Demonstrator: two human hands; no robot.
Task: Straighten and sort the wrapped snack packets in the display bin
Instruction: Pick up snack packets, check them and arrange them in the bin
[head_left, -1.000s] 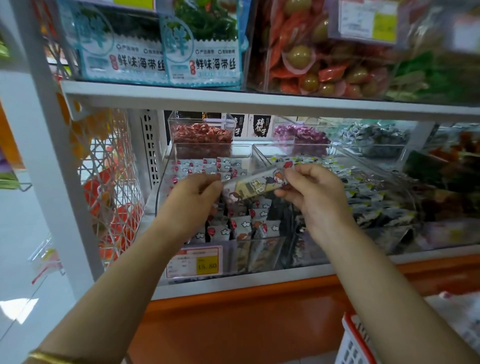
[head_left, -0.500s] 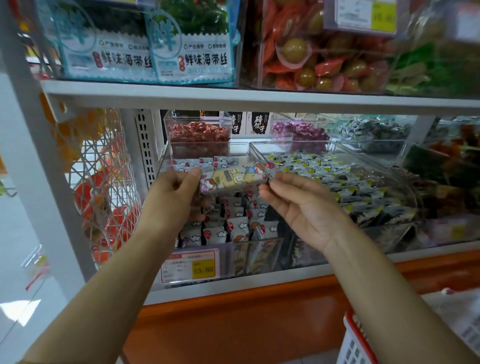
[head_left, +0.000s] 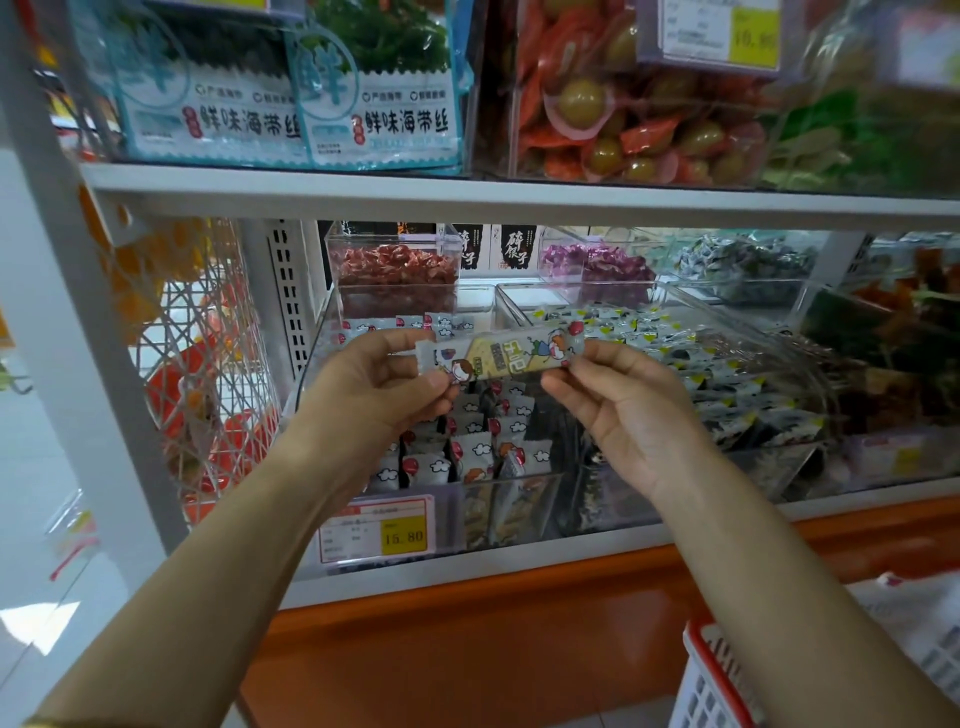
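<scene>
A long wrapped snack packet (head_left: 506, 354) with cartoon figures is held level above the clear display bin (head_left: 511, 493). My left hand (head_left: 374, 387) pinches its left end between thumb and fingers. My right hand (head_left: 618, 400) pinches its right end, palm turned up. Below them, several small white packets (head_left: 470, 454) with red balloons and clouds stand in rows inside the bin. Part of those rows is hidden behind my hands.
A second clear bin (head_left: 737, 384) of black-and-white packets sits to the right. Tubs of red sweets (head_left: 395, 273) and purple sweets (head_left: 597, 265) stand behind. A shelf edge (head_left: 519, 195) runs close above. A price tag (head_left: 376, 530) fronts the bin. A red-rimmed basket (head_left: 711, 675) is at lower right.
The packet rose slightly and turned from tilted to nearly level, its printed face now towards me. My right hand rolled palm-up beneath its right end. Both hands kept hold of it.
</scene>
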